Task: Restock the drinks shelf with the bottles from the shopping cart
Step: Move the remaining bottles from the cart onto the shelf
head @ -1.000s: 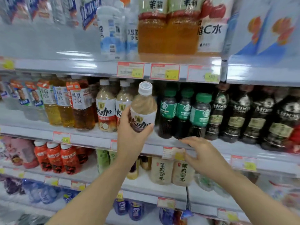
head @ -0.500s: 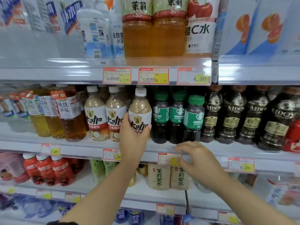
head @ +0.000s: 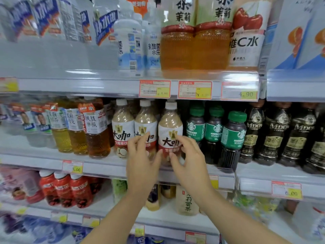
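A beige milk-coffee bottle (head: 169, 124) with a white cap and a red-and-white label stands upright on the middle shelf (head: 98, 164). It is third in a row with two matching bottles (head: 123, 125) to its left. My left hand (head: 142, 159) hovers in front of the second and third bottles, fingers loosely curled, thumb by the third bottle's left side. My right hand (head: 187, 161) holds the third bottle's lower front, with fingers curled over the label and thumb beneath. The shopping cart is out of view.
Green-capped Americano bottles (head: 232, 136) stand right beside the coffee bottle, with dark coffee bottles (head: 274, 136) further right and amber tea bottles (head: 96, 131) to the left. The shelf above (head: 193, 80) carries large tea and water bottles. Lower shelves hold red and pale bottles.
My left hand set the beige bottle upright into the row and loosened off it. My right hand rose from the shelf edge to the bottle's front.
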Motion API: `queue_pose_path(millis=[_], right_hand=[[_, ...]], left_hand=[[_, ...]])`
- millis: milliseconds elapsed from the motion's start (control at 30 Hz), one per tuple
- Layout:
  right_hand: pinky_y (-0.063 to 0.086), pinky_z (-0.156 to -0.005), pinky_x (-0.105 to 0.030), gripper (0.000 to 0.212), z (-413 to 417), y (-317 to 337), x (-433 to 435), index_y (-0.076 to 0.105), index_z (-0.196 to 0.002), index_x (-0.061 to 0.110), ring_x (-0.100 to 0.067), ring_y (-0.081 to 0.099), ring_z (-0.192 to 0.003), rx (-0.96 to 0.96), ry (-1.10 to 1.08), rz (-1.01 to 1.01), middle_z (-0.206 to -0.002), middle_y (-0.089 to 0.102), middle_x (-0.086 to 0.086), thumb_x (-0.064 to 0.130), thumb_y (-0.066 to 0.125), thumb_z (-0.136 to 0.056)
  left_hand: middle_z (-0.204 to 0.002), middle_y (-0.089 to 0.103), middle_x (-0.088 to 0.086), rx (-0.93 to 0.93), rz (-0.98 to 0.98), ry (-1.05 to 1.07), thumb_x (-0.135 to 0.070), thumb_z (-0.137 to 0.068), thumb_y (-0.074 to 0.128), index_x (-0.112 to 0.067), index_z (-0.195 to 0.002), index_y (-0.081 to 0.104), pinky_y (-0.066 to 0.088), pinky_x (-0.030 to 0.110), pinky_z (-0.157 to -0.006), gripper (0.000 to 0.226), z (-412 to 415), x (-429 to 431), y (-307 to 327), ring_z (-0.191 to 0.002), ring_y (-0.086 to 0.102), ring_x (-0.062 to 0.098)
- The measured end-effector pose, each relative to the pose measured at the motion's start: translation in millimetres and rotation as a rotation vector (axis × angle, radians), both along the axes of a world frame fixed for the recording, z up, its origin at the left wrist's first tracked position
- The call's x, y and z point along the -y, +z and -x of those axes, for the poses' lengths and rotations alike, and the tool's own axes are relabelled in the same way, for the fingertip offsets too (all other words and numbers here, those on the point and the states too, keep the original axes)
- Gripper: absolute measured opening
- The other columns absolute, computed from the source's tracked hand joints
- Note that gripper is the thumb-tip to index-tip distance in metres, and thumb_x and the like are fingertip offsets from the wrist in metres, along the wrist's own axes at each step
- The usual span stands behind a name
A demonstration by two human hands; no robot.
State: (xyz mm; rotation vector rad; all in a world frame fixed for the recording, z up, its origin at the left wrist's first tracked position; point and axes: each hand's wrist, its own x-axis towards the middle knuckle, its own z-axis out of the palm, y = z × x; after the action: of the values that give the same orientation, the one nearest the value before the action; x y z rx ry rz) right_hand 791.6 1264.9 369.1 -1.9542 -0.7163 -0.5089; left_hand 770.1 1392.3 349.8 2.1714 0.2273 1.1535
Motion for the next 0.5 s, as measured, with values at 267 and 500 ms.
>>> queue_pose_path(millis=[267, 500], right_hand=[[0.032, -0.110, -0.025, 0.069, -8, -26, -52, 0.016, -0.149, 0.020, -0.016, 0.037, -0.134, -0.151, -0.213, -0.215, -0.149, 0.034, 0.001, 0.014, 0.054, -0.091], [0.038, -0.094, -0.026, 0.078, -18, -21, -73, 0.025, -0.145, 0.016, -0.021, 0.041, -0.122, -0.131, -0.457, -0.197, -0.131, 0.038, -0.005, 0.015, 0.070, -0.081]], left_hand=[[-0.149, 0.006, 0.005, -0.056, -0.234, 0.080, -0.037, -0.074, 0.075, -0.025, -0.139, 0.036, 0.043, 0.058, -0.097, 0.077, -5, -77, 0, -0.138, 0.008, 0.032], [-0.153, -0.003, 0.014, -0.111, -0.364, 0.072, -0.047, -0.068, 0.075, -0.036, -0.141, 0.021, 0.034, 0.060, -0.103, 0.092, -19, -87, -6, -0.141, 0.000, 0.040]])
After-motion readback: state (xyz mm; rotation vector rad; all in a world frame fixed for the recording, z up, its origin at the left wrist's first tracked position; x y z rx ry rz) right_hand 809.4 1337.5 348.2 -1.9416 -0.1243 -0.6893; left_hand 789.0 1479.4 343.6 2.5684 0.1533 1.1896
